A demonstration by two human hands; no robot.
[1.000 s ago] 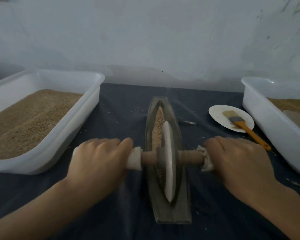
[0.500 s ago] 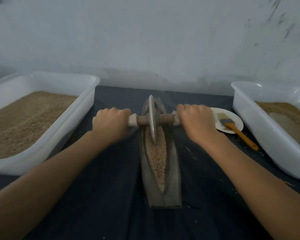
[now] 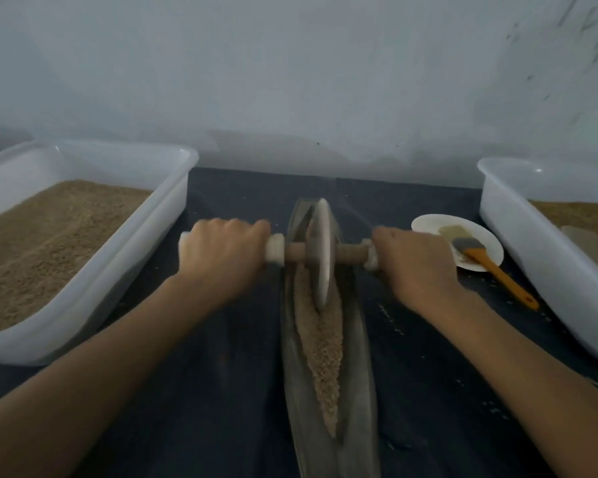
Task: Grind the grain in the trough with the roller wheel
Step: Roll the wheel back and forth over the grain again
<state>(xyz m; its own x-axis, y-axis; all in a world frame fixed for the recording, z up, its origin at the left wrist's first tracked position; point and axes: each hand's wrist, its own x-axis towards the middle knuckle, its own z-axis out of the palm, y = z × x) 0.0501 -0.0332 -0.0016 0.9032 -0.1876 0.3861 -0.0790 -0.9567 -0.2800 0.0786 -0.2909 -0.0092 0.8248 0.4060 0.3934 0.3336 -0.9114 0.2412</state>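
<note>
A long grey boat-shaped trough [image 3: 358,374] lies lengthwise on the dark cloth, with a strip of tan grain [image 3: 323,343] along its groove. The pale roller wheel [image 3: 322,257] stands on edge in the far half of the trough, on a wooden axle with white-wrapped ends. My left hand [image 3: 221,257] grips the left end of the axle. My right hand [image 3: 415,267] grips the right end. The grain under the wheel is hidden.
A white tub [image 3: 173,188] of tan grain stands at the left. Another white tub [image 3: 518,229] with grain stands at the right. Between it and the trough lies a white plate [image 3: 428,224] with an orange-handled brush [image 3: 491,267]. A pale wall rises behind the table.
The wheel rolled from the near end of the trough to the far end, then came back a little toward me. Both hands kept their grip on the axle.
</note>
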